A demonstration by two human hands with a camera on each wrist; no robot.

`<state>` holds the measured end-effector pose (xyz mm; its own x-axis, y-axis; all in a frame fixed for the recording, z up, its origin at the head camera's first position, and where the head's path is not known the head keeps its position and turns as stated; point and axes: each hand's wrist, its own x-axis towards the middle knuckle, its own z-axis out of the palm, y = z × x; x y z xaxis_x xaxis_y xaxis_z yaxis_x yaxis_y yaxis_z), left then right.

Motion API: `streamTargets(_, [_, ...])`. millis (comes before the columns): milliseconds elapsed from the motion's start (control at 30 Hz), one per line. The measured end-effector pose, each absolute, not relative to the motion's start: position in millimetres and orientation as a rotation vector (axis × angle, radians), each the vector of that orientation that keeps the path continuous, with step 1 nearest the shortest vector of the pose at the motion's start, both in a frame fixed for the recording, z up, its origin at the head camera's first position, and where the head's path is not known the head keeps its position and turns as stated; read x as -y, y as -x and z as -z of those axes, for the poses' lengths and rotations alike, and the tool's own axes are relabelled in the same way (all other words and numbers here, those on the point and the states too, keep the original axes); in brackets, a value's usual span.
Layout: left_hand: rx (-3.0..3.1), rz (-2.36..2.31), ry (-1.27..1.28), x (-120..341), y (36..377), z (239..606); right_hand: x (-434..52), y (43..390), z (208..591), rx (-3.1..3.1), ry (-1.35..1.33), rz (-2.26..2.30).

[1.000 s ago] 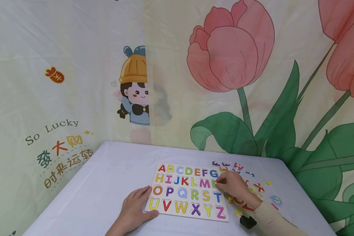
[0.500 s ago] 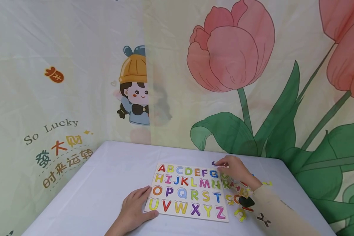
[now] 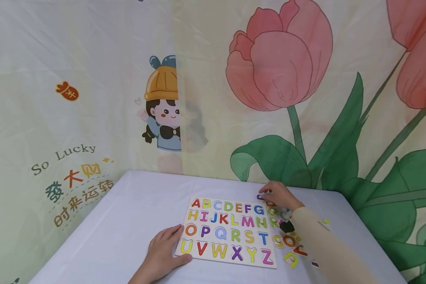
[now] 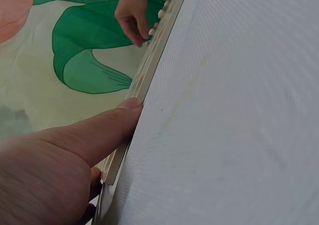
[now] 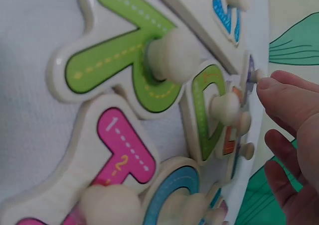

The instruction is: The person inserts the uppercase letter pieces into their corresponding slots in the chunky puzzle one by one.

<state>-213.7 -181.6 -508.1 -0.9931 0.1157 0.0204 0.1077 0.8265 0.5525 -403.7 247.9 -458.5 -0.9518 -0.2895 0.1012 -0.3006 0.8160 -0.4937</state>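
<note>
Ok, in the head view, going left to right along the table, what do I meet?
Left hand → alphabet puzzle board → loose letter pieces beside the board's right edge, with the right hand reaching to the purple piece at the far end.
</note>
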Motion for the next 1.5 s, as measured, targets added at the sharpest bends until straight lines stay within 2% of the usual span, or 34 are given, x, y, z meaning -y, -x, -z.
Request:
streamTargets(1100, [-3.003,-0.905,-0.208,184,212,507,-233,405,463,2.954,-0.387,-0.774])
streamTargets(1500, [-2.998,-0.913,-0.205,184,211,504,-209,397,467,2.915,-0.219,-0.895])
